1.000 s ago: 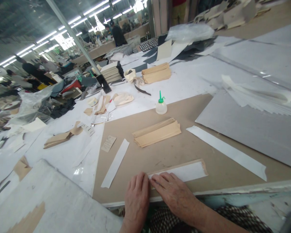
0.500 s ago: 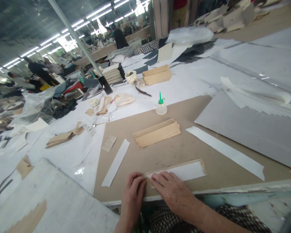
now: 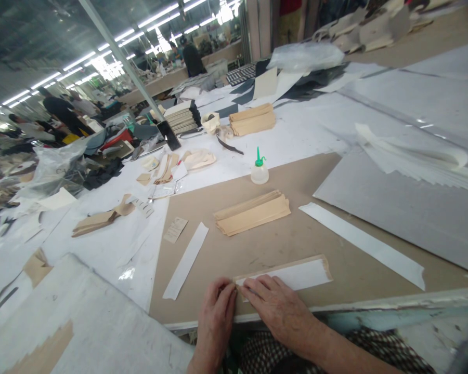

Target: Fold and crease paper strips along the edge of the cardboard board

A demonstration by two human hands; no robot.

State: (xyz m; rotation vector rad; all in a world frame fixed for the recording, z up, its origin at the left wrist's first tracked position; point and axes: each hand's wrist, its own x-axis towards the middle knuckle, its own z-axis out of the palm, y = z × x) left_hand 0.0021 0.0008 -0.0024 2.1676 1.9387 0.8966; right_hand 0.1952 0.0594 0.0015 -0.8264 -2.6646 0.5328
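A tan strip with a white strip [image 3: 304, 276] laid over it lies near the board's front edge; its tan border shows along the far side and right end. My left hand [image 3: 218, 306] is closed in a pinch at the left end, thumb and forefinger together on the tan edge. Just right of it, my right hand [image 3: 276, 306] rests across the white strip, fingers extended and pressing down on its left part. The fingertips of both hands almost meet, and the bit between them is mostly hidden.
A stack of tan strips [image 3: 253, 213] lies beyond my hands, with a green-capped bottle [image 3: 259, 169] behind it. White strips lie at left [image 3: 186, 261] and right [image 3: 364, 244] on the brown board [image 3: 234, 254]. A grey sheet [image 3: 398, 208] covers the right side. A small label [image 3: 176, 229] lies left.
My left hand has shifted very slightly at the strip's left end, still pinching. The right hand and the strips stay in place.
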